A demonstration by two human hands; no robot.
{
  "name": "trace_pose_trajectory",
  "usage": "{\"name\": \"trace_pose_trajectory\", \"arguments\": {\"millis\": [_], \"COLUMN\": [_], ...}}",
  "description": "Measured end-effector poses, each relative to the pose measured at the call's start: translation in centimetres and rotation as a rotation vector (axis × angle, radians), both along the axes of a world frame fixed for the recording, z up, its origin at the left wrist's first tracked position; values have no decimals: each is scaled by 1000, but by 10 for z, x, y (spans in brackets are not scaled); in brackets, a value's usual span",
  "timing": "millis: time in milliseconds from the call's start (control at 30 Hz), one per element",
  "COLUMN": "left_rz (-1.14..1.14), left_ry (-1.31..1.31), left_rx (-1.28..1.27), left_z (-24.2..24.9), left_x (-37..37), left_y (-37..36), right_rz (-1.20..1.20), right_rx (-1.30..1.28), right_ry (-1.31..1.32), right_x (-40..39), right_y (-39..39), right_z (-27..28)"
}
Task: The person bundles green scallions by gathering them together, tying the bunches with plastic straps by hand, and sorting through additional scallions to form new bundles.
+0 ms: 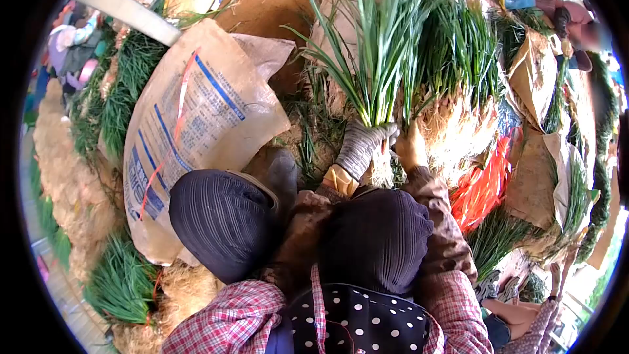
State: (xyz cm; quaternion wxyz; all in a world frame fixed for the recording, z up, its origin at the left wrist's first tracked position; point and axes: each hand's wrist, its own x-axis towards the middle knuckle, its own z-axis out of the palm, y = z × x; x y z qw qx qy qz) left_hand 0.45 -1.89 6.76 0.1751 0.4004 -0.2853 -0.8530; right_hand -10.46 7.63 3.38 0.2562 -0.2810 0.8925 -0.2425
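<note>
My left hand (363, 147), in a grey striped glove, is wrapped round the pale lower stems of a bunch of green leafy plants (380, 59). The leaves fan upward and the roots hang below the glove. My right hand (411, 147), in a tan glove, is just right of the bunch at stem level; its fingertips are partly hidden by leaves and roots, so what it holds is unclear. A large pile of the same plants (458, 46) lies to the right, with its pale roots (455, 131) towards me.
A printed sack (196, 111) lies at the left. Red plastic strips (485, 183) are right of my knees. More plant bundles (121, 282) lie at lower left. Other people are at the upper left (72, 46), upper right (576, 23) and lower right (517, 321).
</note>
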Motion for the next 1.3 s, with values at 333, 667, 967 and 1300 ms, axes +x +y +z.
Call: {"name": "trace_pose_trajectory", "arguments": {"millis": [333,667,967,1300], "left_rz": [38,42,-187,-330], "left_ry": [605,47,-157,-453], "left_rx": [75,300,0,-150], "left_z": [5,-28,-10,5], "left_x": [28,19,17,8], "left_y": [-38,0,-1,-1], "right_rz": [1073,151,328,20], "right_rx": [1104,74,-161,-307], "right_ry": [-458,450,271,-266], "right_x": [98,-16,15,6], "right_y": [382,0,31,-11], "right_z": [-105,31,17,39]}}
